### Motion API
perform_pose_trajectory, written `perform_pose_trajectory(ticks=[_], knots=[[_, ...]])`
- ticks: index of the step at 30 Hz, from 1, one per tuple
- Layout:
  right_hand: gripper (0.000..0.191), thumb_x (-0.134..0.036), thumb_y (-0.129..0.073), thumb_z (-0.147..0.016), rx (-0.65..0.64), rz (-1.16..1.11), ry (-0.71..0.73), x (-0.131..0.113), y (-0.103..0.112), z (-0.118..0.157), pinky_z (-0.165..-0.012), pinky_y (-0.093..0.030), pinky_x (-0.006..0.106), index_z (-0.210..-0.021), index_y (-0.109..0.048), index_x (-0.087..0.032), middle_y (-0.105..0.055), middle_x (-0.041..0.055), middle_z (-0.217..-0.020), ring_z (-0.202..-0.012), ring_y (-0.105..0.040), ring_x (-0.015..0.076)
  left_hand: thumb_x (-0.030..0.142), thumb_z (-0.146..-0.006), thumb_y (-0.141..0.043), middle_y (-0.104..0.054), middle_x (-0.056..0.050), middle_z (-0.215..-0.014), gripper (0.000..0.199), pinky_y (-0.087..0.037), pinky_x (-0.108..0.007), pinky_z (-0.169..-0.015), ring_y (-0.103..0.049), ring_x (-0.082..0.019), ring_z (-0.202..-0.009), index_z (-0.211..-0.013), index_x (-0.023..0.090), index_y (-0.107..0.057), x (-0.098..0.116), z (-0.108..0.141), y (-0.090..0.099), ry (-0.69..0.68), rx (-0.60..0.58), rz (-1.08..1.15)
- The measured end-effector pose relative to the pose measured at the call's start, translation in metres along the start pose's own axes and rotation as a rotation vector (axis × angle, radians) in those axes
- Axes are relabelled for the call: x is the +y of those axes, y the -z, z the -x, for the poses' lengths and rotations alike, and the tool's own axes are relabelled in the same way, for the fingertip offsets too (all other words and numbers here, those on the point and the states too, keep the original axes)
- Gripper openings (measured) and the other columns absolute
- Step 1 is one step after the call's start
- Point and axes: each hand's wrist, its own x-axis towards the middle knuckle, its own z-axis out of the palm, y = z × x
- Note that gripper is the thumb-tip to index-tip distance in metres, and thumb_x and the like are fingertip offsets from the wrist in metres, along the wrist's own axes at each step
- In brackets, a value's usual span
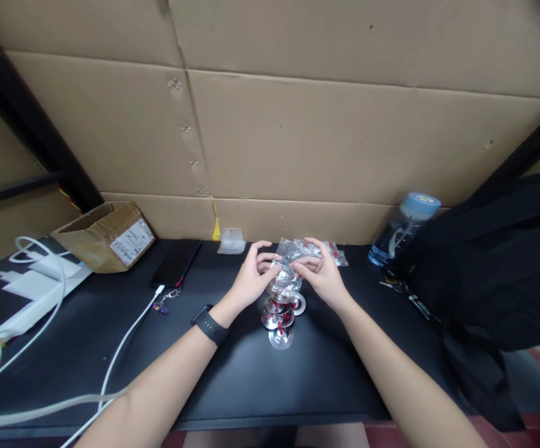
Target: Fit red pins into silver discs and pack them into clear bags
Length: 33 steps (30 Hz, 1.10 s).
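Note:
Between both hands is a crinkled clear plastic bag [285,283], pinched at its upper edges. My left hand [256,270], with a black watch [210,325] on the wrist, grips the bag's left side between thumb and fingers. On the right side, my right hand [320,270] pinches it the same way. Just below the bag lies a small heap of shiny round metal discs [280,337] with red bits at their centres, perhaps small cymbals. Behind the hands rest more clear plastic bags [338,254] with red bits showing in them.
A black table [316,386] runs up to a cardboard wall [344,137]. On the left are an open cardboard box [106,239], a phone [174,264], a power strip [41,298] and white cables. A water bottle [403,230] and black bag [498,267] stand right. A small plastic packet [232,241] lies at the back.

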Motion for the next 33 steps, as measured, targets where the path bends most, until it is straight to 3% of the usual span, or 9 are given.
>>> perform_pose_trajectory(ticks=[4, 7, 11, 16, 22, 25, 28, 31, 33], knots=[[0.071, -0.047, -0.077, -0.082, -0.001, 0.024, -0.012, 0.002, 0.0, -0.001, -0.066, -0.059, 0.033, -0.137, -0.037, -0.027, -0.074, 0.0008, -0.083, -0.064, -0.071, 0.018, 0.034, -0.086, -0.074, -0.072, -0.012, -0.121, 0.028, -0.059, -0.03, -0.079, -0.073, -0.016, -0.087, -0.105, 0.019, -0.059, 0.004, 0.001, -0.001, 0.016, -0.045, 0.073], [0.065, -0.047, -0.075, -0.085, 0.07, 0.048, 0.016, 0.001, 0.0, -0.001, -0.064, -0.058, 0.033, -0.135, -0.04, -0.027, -0.073, 0.0016, -0.082, -0.062, -0.07, 0.0183, 0.032, -0.085, -0.073, -0.073, -0.013, -0.12, 0.018, -0.059, -0.034, -0.087, -0.073, -0.022, -0.099, -0.091, 0.015, -0.072, 0.006, 0.001, -0.001, 0.0, -0.124, 0.019], [0.054, -0.048, -0.074, -0.086, 0.141, 0.095, 0.078, -0.001, 0.001, -0.001, -0.065, -0.059, 0.034, -0.127, -0.046, -0.027, -0.071, 0.001, -0.082, -0.068, -0.071, 0.0196, 0.03, -0.085, -0.073, -0.074, -0.014, -0.121, 0.03, -0.059, -0.035, -0.088, -0.073, -0.023, -0.099, -0.112, 0.016, -0.077, 0.008, 0.003, 0.0, -0.02, -0.158, -0.06], [0.036, -0.046, -0.079, -0.082, 0.139, 0.072, 0.123, -0.003, 0.007, -0.005, -0.067, -0.059, 0.032, -0.104, -0.06, -0.024, -0.073, 0.0041, -0.087, -0.072, -0.071, 0.0187, 0.025, -0.086, -0.072, -0.078, -0.009, -0.091, 0.063, -0.057, -0.028, -0.072, -0.071, -0.017, -0.074, -0.146, 0.016, -0.057, 0.013, 0.004, 0.003, 0.015, -0.15, -0.1], [0.029, -0.048, -0.077, -0.083, 0.002, 0.088, 0.111, -0.006, 0.015, -0.005, -0.075, -0.063, 0.037, -0.095, -0.076, -0.022, -0.074, 0.0083, -0.102, -0.078, -0.071, 0.0199, 0.024, -0.087, -0.071, -0.074, -0.004, -0.074, 0.081, -0.055, -0.026, -0.068, -0.069, -0.016, -0.07, -0.159, 0.015, -0.036, 0.02, 0.005, 0.007, 0.019, -0.158, -0.111], [0.025, -0.042, -0.079, -0.082, -0.079, 0.106, 0.13, -0.009, 0.014, -0.002, -0.083, -0.062, 0.037, -0.097, -0.079, -0.022, -0.074, 0.0099, -0.111, -0.095, -0.072, 0.0226, 0.024, -0.087, -0.07, -0.076, -0.008, -0.091, 0.081, -0.055, -0.025, -0.068, -0.067, -0.013, -0.07, -0.16, 0.018, -0.035, 0.02, 0.005, 0.008, 0.004, -0.214, -0.122], [0.032, -0.036, -0.076, -0.083, -0.107, 0.151, 0.104, -0.008, 0.012, -0.001, -0.079, -0.061, 0.035, -0.111, -0.078, -0.021, -0.072, 0.0116, -0.119, -0.086, -0.071, 0.0192, 0.022, -0.088, -0.068, -0.063, -0.017, -0.135, 0.077, -0.053, -0.024, -0.065, -0.061, -0.008, -0.067, -0.158, 0.024, -0.038, 0.016, 0.004, 0.009, -0.061, -0.229, -0.151], [0.056, -0.032, -0.076, -0.082, -0.107, 0.185, 0.037, -0.004, 0.013, -0.002, -0.071, -0.059, 0.034, -0.135, -0.066, -0.02, -0.074, 0.0124, -0.112, -0.073, -0.069, 0.0165, 0.021, -0.091, -0.061, -0.041, -0.017, -0.157, 0.06, -0.053, -0.028, -0.07, -0.061, -0.009, -0.074, -0.149, 0.026, -0.048, 0.014, 0.003, 0.01, -0.212, -0.121, -0.306], [0.065, -0.031, -0.075, -0.081, -0.1, 0.201, 0.007, -0.002, 0.014, -0.003, -0.069, -0.058, 0.033, -0.143, -0.059, -0.018, -0.075, 0.0092, -0.095, -0.071, -0.069, 0.0168, 0.023, -0.094, -0.057, -0.045, -0.013, -0.153, 0.045, -0.052, -0.036, -0.087, -0.064, -0.017, -0.097, -0.139, 0.025, -0.055, 0.017, 0.005, 0.01, -0.338, -0.032, -0.507]])
